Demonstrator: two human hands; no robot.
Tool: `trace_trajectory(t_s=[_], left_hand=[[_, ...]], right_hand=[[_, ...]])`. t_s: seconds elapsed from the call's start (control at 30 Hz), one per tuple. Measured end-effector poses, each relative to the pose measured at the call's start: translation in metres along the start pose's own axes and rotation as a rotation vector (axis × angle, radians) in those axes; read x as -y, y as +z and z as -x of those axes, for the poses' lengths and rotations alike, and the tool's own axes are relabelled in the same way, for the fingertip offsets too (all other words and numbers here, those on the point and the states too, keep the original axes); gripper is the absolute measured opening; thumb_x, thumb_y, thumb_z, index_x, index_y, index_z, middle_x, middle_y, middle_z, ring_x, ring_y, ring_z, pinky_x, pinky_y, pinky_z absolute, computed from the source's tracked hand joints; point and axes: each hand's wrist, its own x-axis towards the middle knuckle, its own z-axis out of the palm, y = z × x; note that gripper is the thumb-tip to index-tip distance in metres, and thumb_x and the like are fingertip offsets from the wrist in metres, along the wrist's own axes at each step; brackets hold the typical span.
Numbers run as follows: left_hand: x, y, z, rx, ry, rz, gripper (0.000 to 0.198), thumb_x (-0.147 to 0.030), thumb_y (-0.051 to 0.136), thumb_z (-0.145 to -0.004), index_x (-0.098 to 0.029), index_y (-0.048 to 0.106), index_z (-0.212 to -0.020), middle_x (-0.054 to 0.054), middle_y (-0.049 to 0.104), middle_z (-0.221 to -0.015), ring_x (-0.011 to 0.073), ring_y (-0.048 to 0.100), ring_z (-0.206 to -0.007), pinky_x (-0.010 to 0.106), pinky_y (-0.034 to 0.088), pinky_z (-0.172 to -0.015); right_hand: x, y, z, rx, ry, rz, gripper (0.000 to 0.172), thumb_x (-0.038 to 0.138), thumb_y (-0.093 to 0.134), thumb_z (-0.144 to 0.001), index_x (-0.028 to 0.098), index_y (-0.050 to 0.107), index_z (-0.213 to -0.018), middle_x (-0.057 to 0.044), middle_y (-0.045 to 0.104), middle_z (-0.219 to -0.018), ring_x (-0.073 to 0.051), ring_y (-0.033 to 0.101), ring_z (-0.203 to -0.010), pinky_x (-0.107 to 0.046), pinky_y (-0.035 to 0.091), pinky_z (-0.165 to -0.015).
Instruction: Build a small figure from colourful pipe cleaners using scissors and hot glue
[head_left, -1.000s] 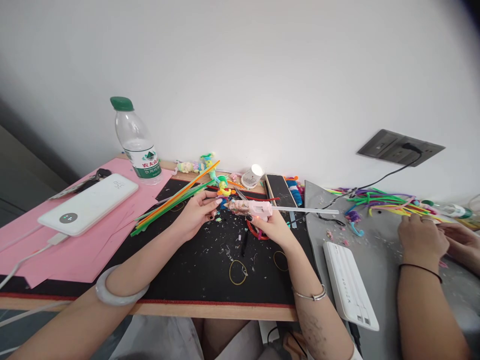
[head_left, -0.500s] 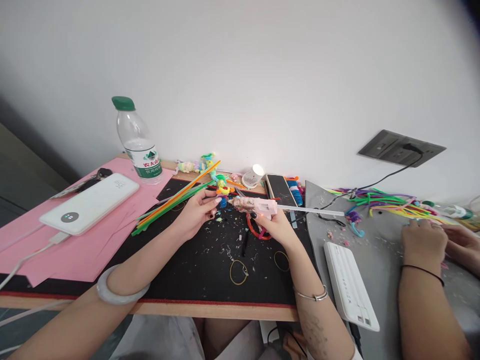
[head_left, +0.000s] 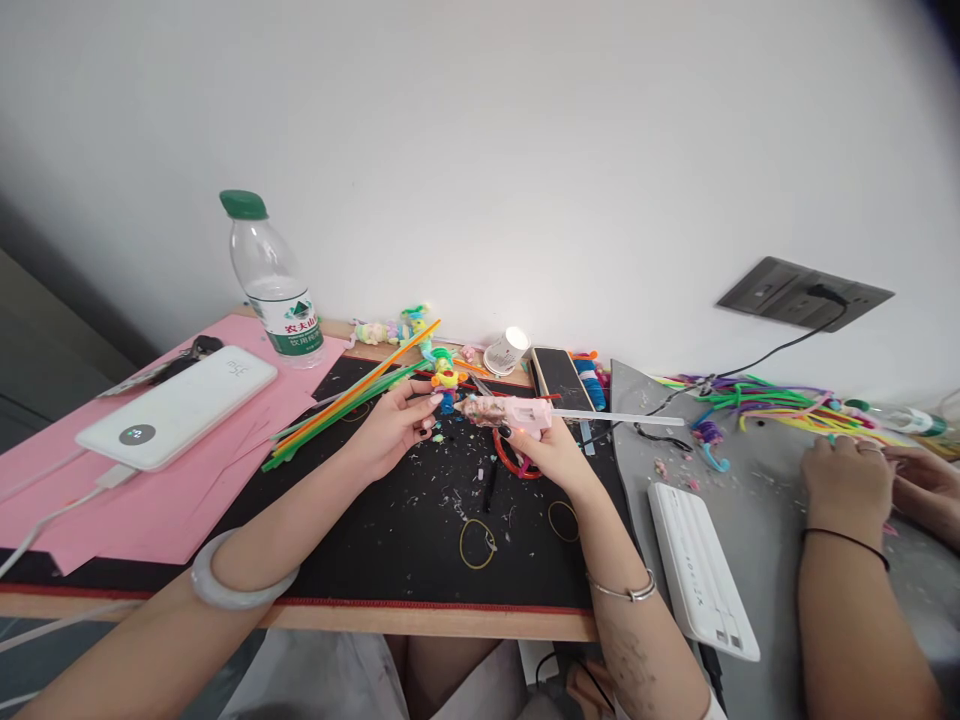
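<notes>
My right hand (head_left: 541, 447) is closed around a pale pink hot glue gun (head_left: 510, 411) that points left. A long white glue stick (head_left: 619, 417) juts from its back end. My left hand (head_left: 397, 425) pinches a small pipe-cleaner figure (head_left: 447, 384) in yellow, green, blue and orange. The gun's nozzle is close beside the figure's blue lower part; whether they touch I cannot tell. Behind my left hand lie green and orange pipe cleaners (head_left: 352, 405). Below the gun, red-handled scissors (head_left: 516, 458) rest on the black mat (head_left: 390, 560), partly hidden by my right hand.
A water bottle (head_left: 277, 280) and a white power bank (head_left: 180, 408) stand on pink paper (head_left: 202, 510) at left. At the back are a tilted paper cup (head_left: 508, 351) and a phone (head_left: 561, 378). Another person's hands (head_left: 847, 480) are at right, near a second power bank (head_left: 703, 565).
The glue stick reaches slightly less far out behind the gun. The figure has turned or shifted a little in my left fingers. Otherwise both hands are nearly where they were.
</notes>
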Motion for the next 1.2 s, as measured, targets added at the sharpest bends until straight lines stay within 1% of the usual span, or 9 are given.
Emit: trace_trajectory(t_s=[0.17, 0.27, 0.43, 0.63, 0.8, 0.9, 1.0, 1.07, 1.2], left_hand=[[-0.0003, -0.0005, -0.0001, 0.006, -0.011, 0.007, 0.018, -0.02, 0.077, -0.067, -0.022, 0.063, -0.079, -0.004, 0.048, -0.064, 0.008, 0.04, -0.05, 0.023, 0.031, -0.046], [-0.001, -0.0003, 0.0002, 0.012, -0.013, 0.012, 0.02, -0.02, 0.077, -0.067, -0.021, 0.062, -0.08, -0.003, 0.05, -0.067, 0.0069, 0.04, -0.05, 0.021, 0.031, -0.047], [-0.001, 0.0003, 0.0002, 0.01, -0.013, 0.009, 0.023, -0.02, 0.078, -0.066, -0.021, 0.061, -0.082, -0.004, 0.05, -0.067, 0.0068, 0.041, -0.05, 0.021, 0.031, -0.046], [0.0002, -0.0011, -0.001, 0.017, -0.021, 0.02, 0.018, -0.02, 0.076, -0.068, -0.022, 0.064, -0.08, -0.003, 0.051, -0.068, 0.0069, 0.041, -0.05, 0.022, 0.032, -0.046], [0.0004, -0.0023, -0.0017, 0.016, -0.01, 0.018, 0.017, -0.019, 0.076, -0.067, -0.023, 0.065, -0.079, -0.002, 0.054, -0.07, 0.0072, 0.041, -0.05, 0.023, 0.032, -0.046], [0.0003, -0.0039, -0.0021, 0.027, -0.004, 0.024, 0.018, -0.019, 0.077, -0.068, -0.022, 0.064, -0.08, -0.002, 0.056, -0.072, 0.0064, 0.042, -0.051, 0.021, 0.033, -0.046], [-0.0007, -0.0047, -0.002, 0.019, 0.01, 0.041, 0.021, -0.018, 0.078, -0.067, -0.02, 0.062, -0.081, -0.002, 0.057, -0.074, 0.0048, 0.042, -0.051, 0.018, 0.035, -0.046], [-0.0019, -0.0045, -0.0019, 0.003, 0.024, 0.054, 0.024, -0.018, 0.078, -0.066, -0.019, 0.06, -0.082, -0.002, 0.057, -0.075, 0.004, 0.042, -0.05, 0.017, 0.036, -0.046], [-0.0042, -0.0039, -0.0016, -0.026, 0.06, 0.072, 0.03, -0.018, 0.08, -0.064, -0.018, 0.057, -0.084, -0.003, 0.057, -0.074, 0.0036, 0.043, -0.05, 0.016, 0.037, -0.046]], right_hand=[[0.0023, 0.0001, 0.0001, -0.001, 0.002, 0.01, 0.035, 0.039, 0.061, -0.081, 0.013, 0.064, -0.104, 0.003, 0.051, -0.06, -0.011, 0.039, -0.052, -0.023, 0.035, -0.052], [0.0046, -0.0001, 0.0, -0.001, -0.005, 0.018, 0.038, 0.04, 0.061, -0.081, 0.012, 0.065, -0.107, 0.002, 0.051, -0.059, -0.011, 0.04, -0.052, -0.024, 0.036, -0.053], [0.0055, -0.0007, 0.0002, -0.019, -0.002, 0.019, 0.04, 0.042, 0.061, -0.081, 0.012, 0.065, -0.107, 0.002, 0.05, -0.057, -0.011, 0.04, -0.052, -0.023, 0.036, -0.051], [0.0044, -0.0008, 0.0005, -0.018, -0.003, 0.03, 0.039, 0.042, 0.061, -0.08, 0.012, 0.065, -0.105, 0.001, 0.054, -0.059, -0.012, 0.043, -0.053, -0.024, 0.037, -0.052], [0.0029, -0.0016, 0.0003, 0.002, -0.023, 0.057, 0.037, 0.038, 0.06, -0.082, 0.014, 0.066, -0.109, -0.003, 0.065, -0.075, -0.017, 0.056, -0.066, -0.028, 0.045, -0.062], [0.0053, -0.0029, 0.0004, -0.003, -0.046, 0.089, 0.035, 0.035, 0.061, -0.082, 0.014, 0.067, -0.109, -0.007, 0.071, -0.093, -0.024, 0.063, -0.085, -0.033, 0.049, -0.076], [0.0087, -0.0049, 0.0006, -0.009, -0.095, 0.085, 0.035, 0.031, 0.059, -0.083, 0.017, 0.065, -0.115, -0.008, 0.068, -0.115, -0.028, 0.06, -0.106, -0.04, 0.046, -0.092], [0.009, -0.0063, 0.0008, -0.059, -0.093, 0.094, 0.037, 0.03, 0.058, -0.083, 0.018, 0.064, -0.118, -0.008, 0.066, -0.12, -0.029, 0.059, -0.111, -0.043, 0.043, -0.097], [0.0054, -0.0092, 0.0005, -0.226, -0.059, 0.204, 0.037, 0.031, 0.061, -0.08, 0.017, 0.067, -0.114, -0.009, 0.069, -0.113, -0.03, 0.061, -0.105, -0.044, 0.047, -0.092]])
